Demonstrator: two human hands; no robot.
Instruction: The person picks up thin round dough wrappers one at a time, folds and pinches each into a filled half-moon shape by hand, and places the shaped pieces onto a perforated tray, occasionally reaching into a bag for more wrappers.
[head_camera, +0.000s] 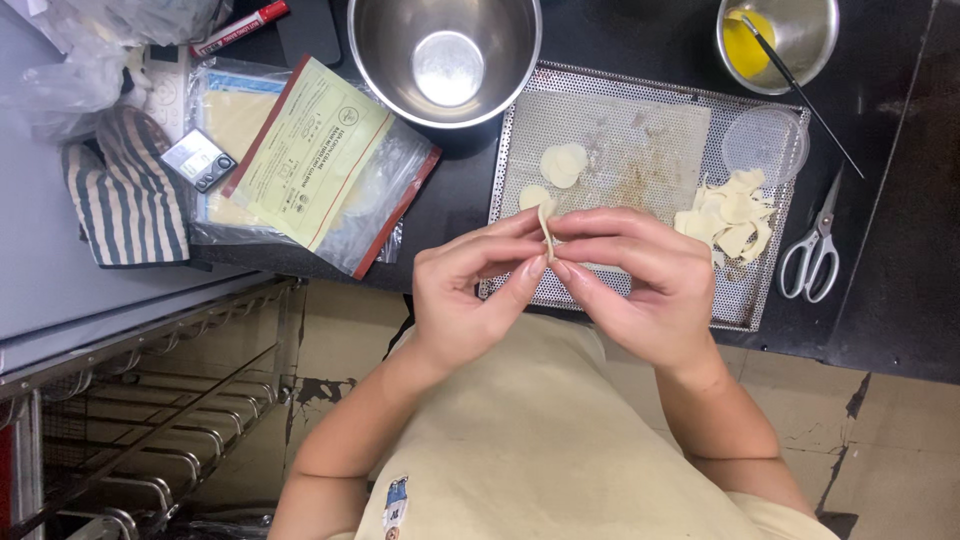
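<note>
Head view, looking down. Left hand (465, 295) and right hand (640, 290): fingertips pressed together, pinching between them a small folded piece of pale dough (546, 222), held upright above the near edge of a perforated metal tray (765, 300). On the tray: a perforated mat (640, 130), two flat dough rounds (562, 165), a heap of dough trimmings (730, 215), and a clear plastic lid (768, 142). Behind the tray: an empty steel bowl (445, 55); a smaller steel bowl with yellow liquid (775, 40) and a brush (800, 85) resting in it. Right of the tray: scissors (815, 250). Left: a plastic bag of wrappers (300, 165), a striped oven mitt (125, 195).
</note>
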